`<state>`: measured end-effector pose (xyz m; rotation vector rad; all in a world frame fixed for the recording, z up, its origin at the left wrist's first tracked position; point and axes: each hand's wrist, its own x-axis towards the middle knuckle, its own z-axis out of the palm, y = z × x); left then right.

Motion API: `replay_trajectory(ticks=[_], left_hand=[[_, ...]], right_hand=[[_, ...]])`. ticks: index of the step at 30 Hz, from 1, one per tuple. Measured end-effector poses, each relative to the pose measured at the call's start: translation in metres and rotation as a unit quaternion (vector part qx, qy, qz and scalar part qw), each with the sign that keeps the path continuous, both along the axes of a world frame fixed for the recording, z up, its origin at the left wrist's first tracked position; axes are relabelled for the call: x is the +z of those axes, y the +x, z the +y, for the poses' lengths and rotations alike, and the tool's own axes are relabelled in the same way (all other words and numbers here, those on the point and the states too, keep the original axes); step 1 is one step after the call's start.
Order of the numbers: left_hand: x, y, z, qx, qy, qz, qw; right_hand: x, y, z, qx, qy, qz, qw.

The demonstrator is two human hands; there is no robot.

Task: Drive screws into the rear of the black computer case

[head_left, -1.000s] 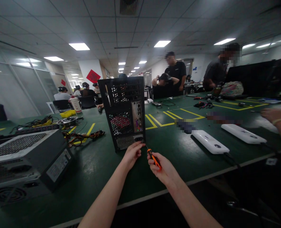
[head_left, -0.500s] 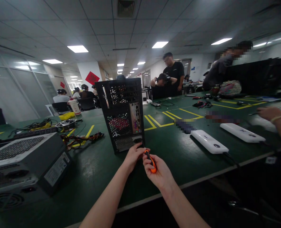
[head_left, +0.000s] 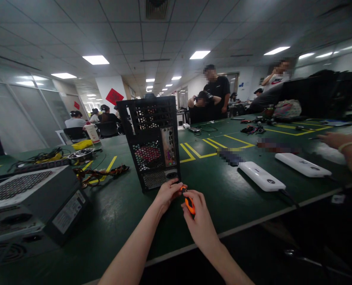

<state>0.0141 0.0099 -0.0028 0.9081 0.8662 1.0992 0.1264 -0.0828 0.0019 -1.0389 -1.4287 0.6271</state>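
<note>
A black computer case [head_left: 152,133] stands upright on the green table, its rear panel with ports and mesh facing me. My right hand [head_left: 202,223] is closed around the orange and black handle of a screwdriver [head_left: 190,206]. At the case's lower right corner, my left hand [head_left: 166,196] pinches the front end of the same screwdriver, its fingers close to the power socket. The screwdriver points towards that corner; its tip and whatever it touches are hidden behind my left fingers.
A grey power supply [head_left: 30,209] lies at the left, with bundled cables [head_left: 104,176] behind it. White power banks [head_left: 262,177] lie at the right. A co-worker's hand [head_left: 333,140] reaches in at the far right. The table's front edge runs below my hands.
My right hand has rolled over on the screwdriver handle, its back now turned up. The left hand stays by the case corner. In the background, a person at the right has changed posture.
</note>
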Motion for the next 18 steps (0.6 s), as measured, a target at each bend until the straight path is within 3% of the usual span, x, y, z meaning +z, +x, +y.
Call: replay_trajectory(ticks=[3,8,18], left_hand=[[0.0011,-0.0023,0.0013,0.013,-0.02,-0.023,0.999],[0.0009,-0.0056,0.0008,0.004,-0.004,-0.042,0.999],[0.002,-0.007,0.0029,0.003,0.0,-0.015,1.0]], right_hand=[[0.0014,0.0062,0.0021,-0.036,0.019,-0.092,0.995],[0.0002,0.0119,0.0073,-0.092,0.008,-0.165,0.982],[-0.0017,0.0075,0.0052,-0.091,-0.003,-0.143,0.986]])
